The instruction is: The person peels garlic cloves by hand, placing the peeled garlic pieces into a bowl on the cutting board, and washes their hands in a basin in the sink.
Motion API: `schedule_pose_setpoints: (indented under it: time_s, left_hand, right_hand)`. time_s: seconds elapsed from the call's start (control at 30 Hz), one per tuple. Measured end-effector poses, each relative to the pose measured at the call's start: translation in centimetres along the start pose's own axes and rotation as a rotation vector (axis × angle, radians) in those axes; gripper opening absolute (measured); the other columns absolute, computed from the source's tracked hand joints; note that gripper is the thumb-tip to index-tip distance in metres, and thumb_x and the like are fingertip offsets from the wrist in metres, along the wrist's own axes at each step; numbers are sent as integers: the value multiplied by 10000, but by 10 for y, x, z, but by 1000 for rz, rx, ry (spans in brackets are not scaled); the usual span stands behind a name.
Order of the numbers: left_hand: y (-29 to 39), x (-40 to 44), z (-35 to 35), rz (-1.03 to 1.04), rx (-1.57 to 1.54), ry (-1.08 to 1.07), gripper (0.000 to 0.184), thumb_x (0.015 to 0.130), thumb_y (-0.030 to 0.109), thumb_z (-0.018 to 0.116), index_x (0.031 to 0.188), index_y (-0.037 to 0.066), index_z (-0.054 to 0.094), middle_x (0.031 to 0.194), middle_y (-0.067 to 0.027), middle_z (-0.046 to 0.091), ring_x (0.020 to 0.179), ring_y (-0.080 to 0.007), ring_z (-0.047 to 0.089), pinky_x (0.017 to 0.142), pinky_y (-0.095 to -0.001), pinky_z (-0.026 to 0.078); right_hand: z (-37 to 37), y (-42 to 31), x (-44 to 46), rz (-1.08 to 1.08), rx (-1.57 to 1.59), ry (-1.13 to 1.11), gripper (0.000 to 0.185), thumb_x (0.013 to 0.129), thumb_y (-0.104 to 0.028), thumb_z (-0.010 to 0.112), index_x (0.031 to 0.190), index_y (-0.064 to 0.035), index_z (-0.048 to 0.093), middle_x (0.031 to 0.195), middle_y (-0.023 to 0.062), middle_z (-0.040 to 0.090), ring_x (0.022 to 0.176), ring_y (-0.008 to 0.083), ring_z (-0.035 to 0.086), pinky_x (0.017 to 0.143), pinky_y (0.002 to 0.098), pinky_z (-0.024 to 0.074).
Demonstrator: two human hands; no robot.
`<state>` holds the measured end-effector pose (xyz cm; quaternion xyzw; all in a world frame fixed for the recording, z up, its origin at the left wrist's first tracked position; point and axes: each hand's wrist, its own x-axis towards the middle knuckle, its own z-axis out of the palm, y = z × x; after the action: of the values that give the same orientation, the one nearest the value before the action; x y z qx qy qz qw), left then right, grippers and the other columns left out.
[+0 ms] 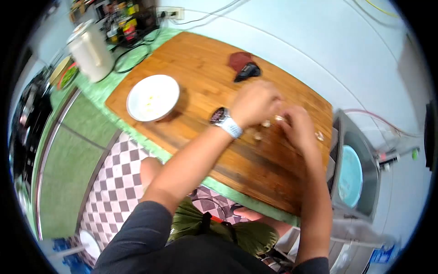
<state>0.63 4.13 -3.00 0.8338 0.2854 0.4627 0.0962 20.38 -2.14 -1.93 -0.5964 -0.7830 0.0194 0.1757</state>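
Observation:
My left hand [256, 104], with a watch on its wrist, is over the right half of the wooden board [200, 59]. Its fingers are curled together, somewhat blurred, and hide whatever they hold. Close beside it my right hand [299, 125] is closed, thumb and fingers pinching a small whitish piece that looks like a garlic clove [279, 118]. More pale bits [258, 136] lie on the board below the hands, and another piece [320, 136] sits near the right edge. A white bowl [153, 98] on the left holds a few pale yellow pieces.
Behind my hands lies a black and dark-red object [247, 71]. A cream thermos jug [91, 52] stands on the green counter at the left, by cables and bottles. To the right is a grey sink [370, 182] with a light-blue basin [350, 176].

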Motion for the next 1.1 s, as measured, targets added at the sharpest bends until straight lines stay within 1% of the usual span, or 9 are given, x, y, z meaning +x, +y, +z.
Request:
schedule_pose_setpoints:
  time_s: [0.1, 0.17, 0.2, 0.3, 0.43, 0.67, 0.83, 0.9, 1.1]
  left_hand:
    - [3, -2, 3, -65, -66, -68, 187, 875, 207, 705, 967, 53, 758, 977, -145, 738, 984, -346, 685, 861, -465, 535]
    - [6, -2, 0, -114, -124, -117, 199, 871, 211, 709, 978, 50, 756, 959, -136, 743, 949, -339, 695, 836, -454, 545]
    - [6, -2, 0, -145, -198, -180, 212, 866, 214, 712, 988, 46, 755, 941, -127, 748, 915, -331, 706, 810, -443, 554]
    - [5, -1, 0, -146, -322, -204, 216, 851, 189, 739, 1001, 36, 756, 897, -125, 760, 831, -295, 735, 743, -389, 575]
    - [6, -1, 0, -102, -434, -206, 225, 857, 184, 772, 1012, 23, 770, 884, -150, 764, 820, -252, 756, 739, -345, 585]
    - [19, 4, -8, -96, -484, -219, 255, 879, 234, 791, 1006, 14, 773, 864, -152, 763, 798, -236, 757, 753, -334, 590]
    - [26, 5, -8, -57, -455, -112, 186, 862, 147, 810, 992, 18, 775, 863, -102, 780, 749, -139, 752, 688, -262, 590]
    - [30, 6, -7, -173, -505, -95, 160, 857, 68, 812, 990, -5, 760, 846, -61, 779, 733, -68, 722, 667, -213, 573]
    - [32, 8, -6, -349, -652, -104, 125, 914, 40, 771, 1000, -33, 718, 829, -19, 742, 743, -20, 664, 696, -191, 552]
  right_hand:
    - [4, -4, -4, -54, 59, 103, 240, 840, -115, 799, 1056, -43, 723, 1056, 171, 711, 1018, 374, 662, 924, 450, 522]
    - [1, -7, -8, 50, 257, 157, 239, 840, -13, 786, 1055, -29, 686, 1006, 136, 715, 921, 278, 702, 836, 371, 559]
    - [2, -10, -8, 40, 258, 150, 239, 840, -13, 786, 1055, -29, 686, 1006, 136, 715, 921, 278, 702, 836, 371, 559]
    - [1, -15, -9, 168, 648, 206, 315, 834, 149, 721, 1090, -3, 618, 961, 45, 669, 846, 85, 651, 764, 222, 553]
    - [0, -14, -17, 215, 657, 278, 316, 838, 134, 735, 1097, 4, 609, 967, 60, 670, 828, 104, 654, 764, 222, 553]
    - [-2, -12, -26, 274, 1012, 358, 339, 833, 121, 770, 1111, 8, 612, 987, 59, 680, 875, 103, 666, 792, 219, 562]
    - [-7, -15, -25, 293, 1064, 433, 331, 829, 117, 779, 1099, 13, 619, 991, 61, 690, 911, 109, 688, 823, 223, 574]
    - [-9, -19, -25, 264, 1156, 429, 313, 837, 119, 772, 1088, 12, 619, 983, 54, 687, 914, 107, 691, 813, 219, 579]
    - [-14, -19, -26, 282, 1100, 521, 291, 854, 104, 765, 1092, 19, 621, 981, 55, 683, 918, 101, 687, 808, 209, 585]
